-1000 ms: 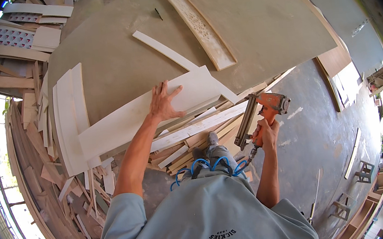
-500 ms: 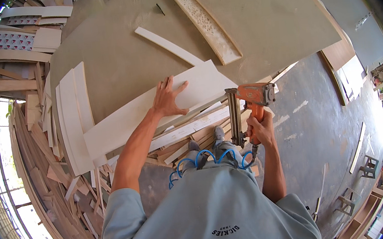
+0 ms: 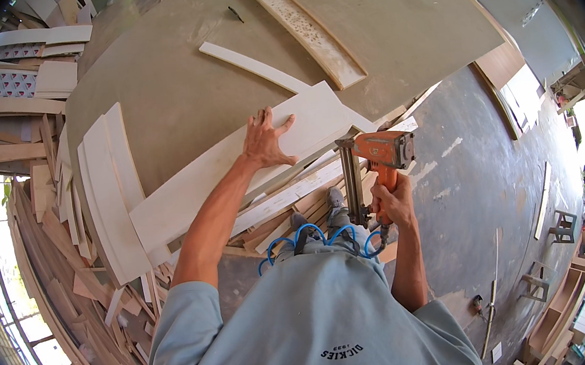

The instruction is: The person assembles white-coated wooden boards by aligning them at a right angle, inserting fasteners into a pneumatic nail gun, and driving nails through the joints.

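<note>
My left hand (image 3: pixel 270 143) lies on a long white board (image 3: pixel 317 113), fingers spread, thumb toward its near edge. The board slants across the front of the worktable, its left end over other white boards. Wrapped round the grip of an orange nail gun (image 3: pixel 384 147), my right hand (image 3: pixel 394 201) holds it upright by the board's right end. The gun's dark magazine points down on its left side. From its base runs a coiled blue air hose (image 3: pixel 341 233) across my lap. Whether the nose touches the board cannot be made out.
The brown worktable (image 3: pixel 173 88) carries a narrow white strip (image 3: pixel 254 66), a curved trough-like piece (image 3: pixel 303 26) and stacked white boards (image 3: pixel 110 181). Scrap wood (image 3: pixel 63 259) is heaped at the left. Below the table lie more offcuts; small stools (image 3: pixel 563 226) stand at right.
The view has shifted a little. My right hand has brought the nail gun slightly left, closer to the board's near edge. My left hand stays spread on the board.
</note>
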The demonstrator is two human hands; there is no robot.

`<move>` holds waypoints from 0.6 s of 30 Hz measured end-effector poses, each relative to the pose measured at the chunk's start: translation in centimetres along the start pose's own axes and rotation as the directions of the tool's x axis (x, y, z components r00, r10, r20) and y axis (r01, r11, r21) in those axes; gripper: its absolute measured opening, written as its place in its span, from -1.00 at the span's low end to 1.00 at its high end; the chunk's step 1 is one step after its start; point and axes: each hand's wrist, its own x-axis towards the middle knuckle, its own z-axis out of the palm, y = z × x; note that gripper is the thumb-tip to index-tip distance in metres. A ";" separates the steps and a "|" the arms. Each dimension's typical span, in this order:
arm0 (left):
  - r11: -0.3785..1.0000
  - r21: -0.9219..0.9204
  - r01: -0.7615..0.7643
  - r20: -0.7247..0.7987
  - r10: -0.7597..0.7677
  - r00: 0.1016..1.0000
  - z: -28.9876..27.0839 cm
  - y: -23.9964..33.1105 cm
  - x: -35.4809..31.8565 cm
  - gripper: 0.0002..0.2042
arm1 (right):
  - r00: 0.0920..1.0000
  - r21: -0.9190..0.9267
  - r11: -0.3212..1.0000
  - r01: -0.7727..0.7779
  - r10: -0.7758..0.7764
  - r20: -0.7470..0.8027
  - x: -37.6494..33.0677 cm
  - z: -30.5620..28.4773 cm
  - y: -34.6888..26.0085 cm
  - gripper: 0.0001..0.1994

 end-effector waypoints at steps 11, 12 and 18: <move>0.999 -0.028 -0.025 -0.097 0.022 0.995 1.0 0.1 -0.6 -0.02 | 0.998 -0.155 0.988 -0.027 0.018 -0.061 -0.5 1.1 -0.6 -0.84; 0.999 -0.040 -0.030 -0.122 0.025 0.992 1.2 0.2 -0.7 -0.03 | 0.997 -0.190 0.981 -0.032 0.018 -0.078 -0.4 1.2 -0.8 -0.81; 0.996 -0.087 -0.009 -0.124 -0.002 0.992 1.3 0.4 -0.7 -0.08 | 0.992 -0.360 0.929 -0.085 0.045 -0.117 0.8 1.0 -0.5 -0.67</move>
